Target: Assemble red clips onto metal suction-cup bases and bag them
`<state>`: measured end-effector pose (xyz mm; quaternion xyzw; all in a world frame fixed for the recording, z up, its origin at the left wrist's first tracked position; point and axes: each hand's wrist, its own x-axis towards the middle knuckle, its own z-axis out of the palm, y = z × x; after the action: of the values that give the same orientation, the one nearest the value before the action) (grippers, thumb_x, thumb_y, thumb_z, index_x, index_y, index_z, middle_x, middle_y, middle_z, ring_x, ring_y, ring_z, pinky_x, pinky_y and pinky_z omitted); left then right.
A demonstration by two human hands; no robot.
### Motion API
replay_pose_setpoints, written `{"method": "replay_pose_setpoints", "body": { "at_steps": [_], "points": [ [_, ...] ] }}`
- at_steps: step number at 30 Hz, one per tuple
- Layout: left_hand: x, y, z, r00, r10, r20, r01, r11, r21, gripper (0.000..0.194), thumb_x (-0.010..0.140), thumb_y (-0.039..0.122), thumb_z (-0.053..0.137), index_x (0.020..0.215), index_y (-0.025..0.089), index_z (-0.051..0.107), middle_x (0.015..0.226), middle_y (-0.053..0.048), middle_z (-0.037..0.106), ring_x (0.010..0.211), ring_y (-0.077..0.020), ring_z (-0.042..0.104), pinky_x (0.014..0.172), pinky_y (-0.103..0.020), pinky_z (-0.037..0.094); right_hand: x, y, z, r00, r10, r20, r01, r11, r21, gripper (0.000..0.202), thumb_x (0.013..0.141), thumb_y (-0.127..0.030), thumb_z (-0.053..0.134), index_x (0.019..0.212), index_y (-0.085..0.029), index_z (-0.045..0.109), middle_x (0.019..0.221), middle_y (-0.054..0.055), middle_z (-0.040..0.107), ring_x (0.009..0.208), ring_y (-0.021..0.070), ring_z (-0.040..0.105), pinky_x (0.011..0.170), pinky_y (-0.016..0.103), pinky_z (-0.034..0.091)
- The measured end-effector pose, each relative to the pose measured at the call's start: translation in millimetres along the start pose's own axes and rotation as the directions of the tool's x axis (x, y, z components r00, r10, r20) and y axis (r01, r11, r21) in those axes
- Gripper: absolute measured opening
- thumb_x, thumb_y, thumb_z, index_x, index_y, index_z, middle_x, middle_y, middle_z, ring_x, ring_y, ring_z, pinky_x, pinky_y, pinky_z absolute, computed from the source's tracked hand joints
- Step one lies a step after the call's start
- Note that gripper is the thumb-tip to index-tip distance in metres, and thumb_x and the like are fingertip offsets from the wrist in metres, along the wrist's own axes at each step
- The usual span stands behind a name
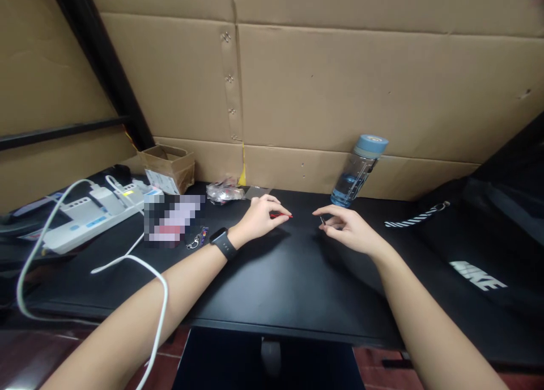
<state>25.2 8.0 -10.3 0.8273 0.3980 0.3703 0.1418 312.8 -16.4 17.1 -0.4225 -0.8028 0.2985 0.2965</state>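
Over the black desk (272,288), my left hand (261,215) pinches a thin red stick-like object (281,215) between thumb and fingers; a dark watch (223,243) sits on that wrist. A short way to the right, my right hand (346,227) holds a tiny thin dark piece (322,220) at its fingertips. The two hands hover close together just above the desk, not touching each other. What the small pieces are is too small to tell.
A blue-capped water bottle (358,170) stands at the back. A crumpled clear bag (224,193), small cardboard box (168,167), white power strip (91,215) with a white cable (127,259), and keys (196,240) lie left. A black bag (480,248) covers the right.
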Motion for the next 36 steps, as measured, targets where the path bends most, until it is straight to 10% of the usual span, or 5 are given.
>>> {"method": "replay_pose_setpoints", "body": {
  "at_steps": [5, 14, 36],
  "points": [
    [0.6, 7.6, 1.7, 0.994, -0.109, 0.023, 0.111, 0.938, -0.327, 0.012, 0.083, 0.03, 0.077, 0.092, 0.025, 0.083, 0.093, -0.003, 0.08, 0.096, -0.0215, 0.071, 0.091, -0.034, 0.053, 3.5, -0.9, 12.4, 0.995, -0.089, -0.049, 0.094, 0.99, 0.107, 0.033, 0.084, -0.025, 0.067, 0.117, -0.025, 0.073, 0.125, 0.01, 0.064, 0.087, 0.0198, 0.073, 0.08, 0.035, 0.063],
    [0.7, 12.7, 3.8, 0.981, -0.19, 0.044, 0.191, 0.895, -0.403, 0.015, 0.079, 0.028, 0.08, 0.092, 0.02, 0.082, 0.093, -0.005, 0.081, 0.088, -0.0202, 0.075, 0.086, -0.032, 0.057, 6.6, 0.5, 35.4, 0.996, -0.076, -0.042, 0.085, 0.955, 0.286, 0.043, 0.08, -0.028, 0.078, 0.122, -0.025, 0.072, 0.13, 0.011, 0.06, 0.094, 0.0215, 0.074, 0.087, 0.038, 0.063],
    [-5.6, 29.4, 13.4, 0.985, -0.153, -0.082, 0.15, 0.988, -0.042, 0.004, 0.084, 0.031, 0.08, 0.086, 0.034, 0.083, 0.117, -0.002, 0.069, 0.122, -0.0267, 0.053, 0.11, -0.05, 0.037, 13.8, 2.1, 63.7, 0.991, 0.05, -0.128, 0.037, 0.799, 0.601, 0.057, 0.068, -0.028, 0.092, 0.119, -0.025, 0.068, 0.13, 0.008, 0.066, 0.106, 0.0234, 0.072, 0.097, 0.04, 0.059]
  ]
}}
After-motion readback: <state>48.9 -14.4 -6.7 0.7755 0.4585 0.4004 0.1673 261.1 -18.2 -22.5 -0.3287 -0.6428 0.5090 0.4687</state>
